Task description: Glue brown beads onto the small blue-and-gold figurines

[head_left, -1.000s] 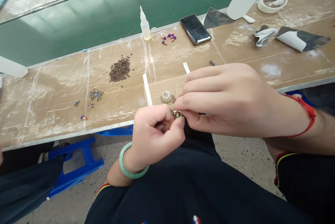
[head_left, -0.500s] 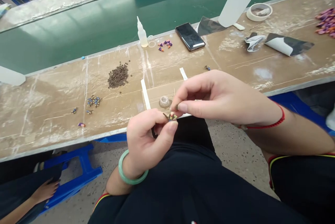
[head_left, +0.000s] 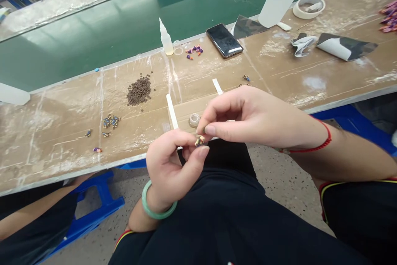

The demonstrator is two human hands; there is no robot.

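Between thumb and forefinger, my left hand [head_left: 173, 165] pinches a tiny painted figurine [head_left: 200, 141] with pale, yellow and dark parts. My right hand [head_left: 242, 118] is closed just above it, thumb and forefinger pinching a small dark brown disc [head_left: 204, 130]. The disc is close to the figurine; whether they touch I cannot tell. Behind my fingers, a small clear round cup [head_left: 194, 120] sits on a cardboard piece [head_left: 182, 111] on the table. A heap of small brown discs [head_left: 138, 90] lies farther left.
Several blue figurines [head_left: 111, 121] and a purple one [head_left: 97, 149] lie left. Toward the back stand a dropper bottle [head_left: 166, 39], small purple pieces [head_left: 194, 51] and a phone [head_left: 225, 40]. Tape [head_left: 309, 7] lies at right. Another person's arm [head_left: 40, 207] shows by a blue stool [head_left: 96, 203].
The figurine has turned in my left fingers, and both hands have shifted slightly left. At lower left, the other person's arm has moved up toward the table edge.
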